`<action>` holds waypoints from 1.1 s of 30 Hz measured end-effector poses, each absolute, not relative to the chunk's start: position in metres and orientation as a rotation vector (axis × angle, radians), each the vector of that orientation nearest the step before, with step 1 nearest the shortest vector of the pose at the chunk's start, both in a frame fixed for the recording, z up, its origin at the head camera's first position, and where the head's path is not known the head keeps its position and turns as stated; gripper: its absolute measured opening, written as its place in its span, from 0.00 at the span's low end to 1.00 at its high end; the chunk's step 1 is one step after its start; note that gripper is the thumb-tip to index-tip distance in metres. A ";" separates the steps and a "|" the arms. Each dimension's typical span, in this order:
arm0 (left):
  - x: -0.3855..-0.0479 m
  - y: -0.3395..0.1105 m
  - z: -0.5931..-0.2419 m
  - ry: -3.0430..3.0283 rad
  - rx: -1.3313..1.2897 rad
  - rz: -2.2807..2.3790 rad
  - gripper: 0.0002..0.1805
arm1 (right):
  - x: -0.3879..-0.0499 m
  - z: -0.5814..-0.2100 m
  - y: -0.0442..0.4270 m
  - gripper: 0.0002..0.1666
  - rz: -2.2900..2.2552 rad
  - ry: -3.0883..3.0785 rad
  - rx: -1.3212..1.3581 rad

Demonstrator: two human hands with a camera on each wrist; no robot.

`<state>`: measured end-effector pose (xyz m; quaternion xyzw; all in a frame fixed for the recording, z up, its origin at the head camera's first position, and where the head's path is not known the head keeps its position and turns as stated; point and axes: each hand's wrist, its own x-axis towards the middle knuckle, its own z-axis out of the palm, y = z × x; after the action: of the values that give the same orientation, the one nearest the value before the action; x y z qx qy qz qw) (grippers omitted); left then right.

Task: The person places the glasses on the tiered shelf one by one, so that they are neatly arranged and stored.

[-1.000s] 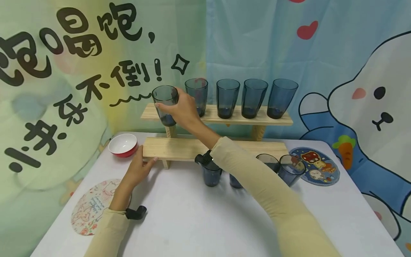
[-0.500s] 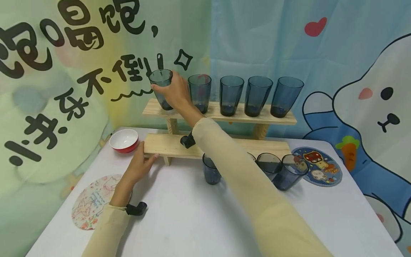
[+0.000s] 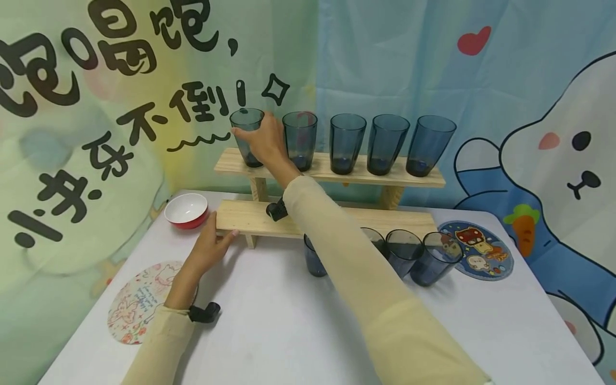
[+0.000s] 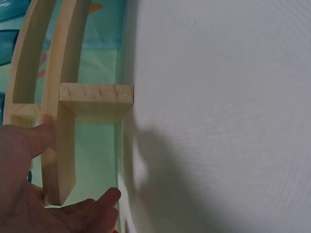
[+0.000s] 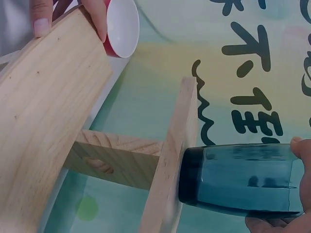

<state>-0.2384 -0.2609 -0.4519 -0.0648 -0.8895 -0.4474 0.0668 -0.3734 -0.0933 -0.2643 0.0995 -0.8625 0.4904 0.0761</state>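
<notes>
A two-tier wooden rack stands on the table, its upper shelf [image 3: 317, 172] bearing a row of blue tinted glasses. My right hand [image 3: 269, 140] grips a drinking glass [image 3: 246, 152] at the left end of that row, thumb on one side and fingers on the other. In the right wrist view this glass [image 5: 238, 179] has its base against the upper shelf [image 5: 170, 160]. My left hand [image 3: 207, 247] holds the left end of the lower shelf [image 3: 250, 216]; its thumb and fingers lie around the plank [image 4: 58, 160] in the left wrist view.
More blue glasses [image 3: 435, 262] stand on the table before the lower shelf, partly behind my right sleeve. A red and white bowl [image 3: 186, 209] sits left of the rack. Round mats lie at left [image 3: 137, 307] and right [image 3: 491, 262]. A printed curtain [image 3: 385, 64] hangs behind.
My right hand has raised the glass from in front of the upper shelf onto its left end, then shifted it slightly right. My left hand has stayed at the lower shelf.
</notes>
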 end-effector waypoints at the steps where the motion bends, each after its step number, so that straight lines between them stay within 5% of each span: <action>1: -0.238 -0.261 -0.452 -2.682 -0.195 -1.353 0.39 | -0.374 -0.266 -0.094 0.55 1.475 -2.584 0.292; 11: -0.238 -0.258 -0.449 -2.679 -0.208 -1.359 0.40 | -0.365 -0.277 -0.088 0.62 1.512 -2.566 0.314; 21: -0.237 -0.261 -0.452 -2.682 -0.207 -1.345 0.39 | -0.315 -0.294 -0.078 0.69 1.413 -2.825 0.364; 33: -0.238 -0.258 -0.453 -2.664 -0.220 -1.331 0.39 | -0.248 -0.280 0.027 0.43 1.378 -2.739 0.802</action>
<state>-0.2379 -0.2582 -0.4531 -0.0734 -0.8894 -0.4444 0.0778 -0.2475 0.0270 -0.2799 0.2530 -0.8641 0.4348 -0.0140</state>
